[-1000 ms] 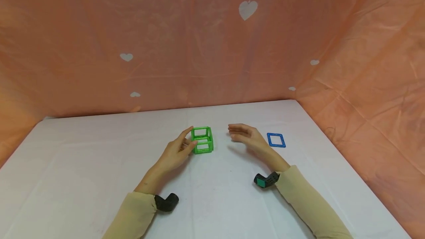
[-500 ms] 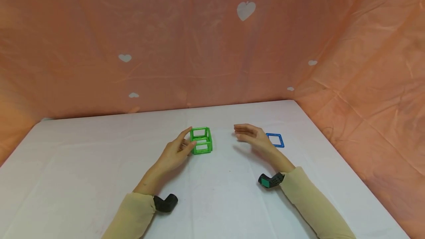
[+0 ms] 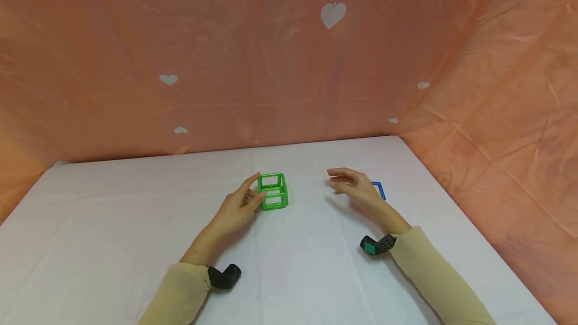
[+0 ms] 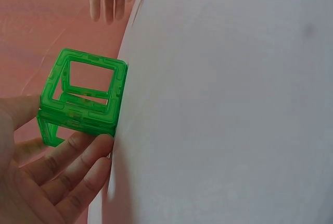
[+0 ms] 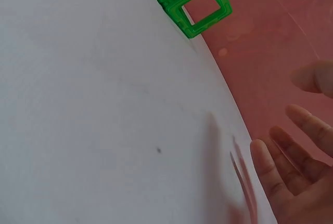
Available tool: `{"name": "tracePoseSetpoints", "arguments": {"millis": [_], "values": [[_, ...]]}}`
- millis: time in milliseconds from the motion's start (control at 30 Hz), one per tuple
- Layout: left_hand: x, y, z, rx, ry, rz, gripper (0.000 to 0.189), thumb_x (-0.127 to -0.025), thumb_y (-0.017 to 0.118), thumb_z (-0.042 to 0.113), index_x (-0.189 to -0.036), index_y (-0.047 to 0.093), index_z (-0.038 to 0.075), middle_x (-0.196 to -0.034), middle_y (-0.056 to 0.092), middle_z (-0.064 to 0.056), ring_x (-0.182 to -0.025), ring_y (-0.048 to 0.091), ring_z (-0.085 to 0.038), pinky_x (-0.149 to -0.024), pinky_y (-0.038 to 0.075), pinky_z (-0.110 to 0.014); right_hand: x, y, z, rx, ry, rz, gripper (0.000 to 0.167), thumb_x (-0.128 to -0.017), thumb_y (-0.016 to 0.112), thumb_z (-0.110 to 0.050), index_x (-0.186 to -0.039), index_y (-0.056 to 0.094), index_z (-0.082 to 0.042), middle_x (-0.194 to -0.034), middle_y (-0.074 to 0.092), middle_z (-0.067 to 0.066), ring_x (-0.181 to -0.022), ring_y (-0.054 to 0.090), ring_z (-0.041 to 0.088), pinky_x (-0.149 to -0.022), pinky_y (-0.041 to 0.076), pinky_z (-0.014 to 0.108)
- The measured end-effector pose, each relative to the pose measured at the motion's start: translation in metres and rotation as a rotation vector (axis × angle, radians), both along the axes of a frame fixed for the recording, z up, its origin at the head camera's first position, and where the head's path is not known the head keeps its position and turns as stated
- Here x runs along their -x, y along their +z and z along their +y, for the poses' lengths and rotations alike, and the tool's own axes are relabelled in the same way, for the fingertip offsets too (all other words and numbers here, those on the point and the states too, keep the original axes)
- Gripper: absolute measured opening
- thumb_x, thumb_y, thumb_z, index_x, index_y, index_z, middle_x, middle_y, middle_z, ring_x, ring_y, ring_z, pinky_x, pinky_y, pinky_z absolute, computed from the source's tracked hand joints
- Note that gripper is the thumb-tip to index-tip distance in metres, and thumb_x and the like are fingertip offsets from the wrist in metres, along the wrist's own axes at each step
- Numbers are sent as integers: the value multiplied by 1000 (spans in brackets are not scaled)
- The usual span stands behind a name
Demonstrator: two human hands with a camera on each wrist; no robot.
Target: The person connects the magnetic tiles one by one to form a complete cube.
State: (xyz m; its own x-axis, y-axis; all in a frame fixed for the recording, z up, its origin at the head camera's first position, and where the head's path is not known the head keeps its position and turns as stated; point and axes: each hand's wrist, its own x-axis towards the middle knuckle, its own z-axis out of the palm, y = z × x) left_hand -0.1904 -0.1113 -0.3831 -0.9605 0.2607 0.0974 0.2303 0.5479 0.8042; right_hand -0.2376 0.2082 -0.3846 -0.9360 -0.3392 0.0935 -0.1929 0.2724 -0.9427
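My left hand [image 3: 236,209] holds the left side of a green cube [image 3: 275,196] of open square magnetic tiles, which stands on the table. In the left wrist view, fingers curl round the near lower edge of this cube [image 4: 78,112], and part of its far side is hidden. My right hand [image 3: 361,189] hovers to the right of the cube, apart from it, its fingers loosely bent with nothing between them. Behind that hand lies a blue square magnetic tile [image 3: 382,191], mostly covered. The right wrist view shows relaxed fingers [image 5: 268,169] and part of the green cube [image 5: 182,20].
A white cloth covers the table [image 3: 311,275]. An orange curtain [image 3: 253,64] with pale hearts hangs along its back and right side. Each wrist carries a black camera mount, one at the left cuff [image 3: 224,277], one at the right [image 3: 378,245].
My right hand has moved rightward, away from the green cube, and now covers most of the blue tile. My left hand and the cube have stayed in place.
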Motion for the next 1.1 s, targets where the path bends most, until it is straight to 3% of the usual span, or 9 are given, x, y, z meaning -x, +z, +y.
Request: {"name": "tracePoseSetpoints", "arguments": {"millis": [100, 367, 500, 733, 933, 1100], "values": [[0, 0, 1, -2, -3, 2, 58, -99, 54, 23, -150, 29, 9, -102, 68, -13, -78, 65, -16, -79, 50, -39, -1, 0, 5, -17, -8, 11, 44, -92, 63, -10, -132, 52, 5, -134, 52, 27, -107, 62, 14, -83, 53, 29], [0, 0, 2, 4, -5, 6, 58, -99, 53, 23, -150, 29, 9, -104, 69, -13, -78, 64, -15, -75, 49, -34, -3, 4, 17, -99, -40, 61, 43, -91, 64, -9, -130, 53, 6, -132, 53, 26, -116, 58, 37, -84, 50, 20], [0, 0, 2, 5, -10, 3, 58, -100, 53, 24, -150, 29, 9, -104, 68, -13, -78, 64, -15, -75, 48, -34, -5, 5, 23, -143, -69, 82, 43, -90, 65, -9, -129, 55, 4, -131, 55, 25, -119, 55, 38, -85, 46, 15], [0, -1, 0, 0, -4, 8, 58, -100, 53, 24, -150, 29, 9, -103, 68, -13, -78, 65, -16, -78, 50, -37, -8, 4, 33, -198, -90, 91, 44, -90, 66, -15, -130, 56, 2, -130, 56, 23, -117, 57, 37, -85, 46, 17], [0, -3, 0, -11, -11, 4, 59, -100, 52, 25, -151, 28, 10, -101, 68, -13, -78, 66, -17, -80, 50, -41, -11, 2, 41, -263, -129, 118, 44, -88, 70, -16, -128, 59, -1, -129, 59, 20, -115, 57, 35, -91, 47, 31], [0, -4, -1, -21, -3, 5, 59, -100, 52, 26, -151, 28, 11, -99, 67, -13, -77, 66, -17, -80, 50, -41, -13, 0, 48, -301, -149, 154, 44, -86, 71, -17, -126, 60, -2, -129, 59, 18, -118, 52, 34, -101, 39, 48]]}}
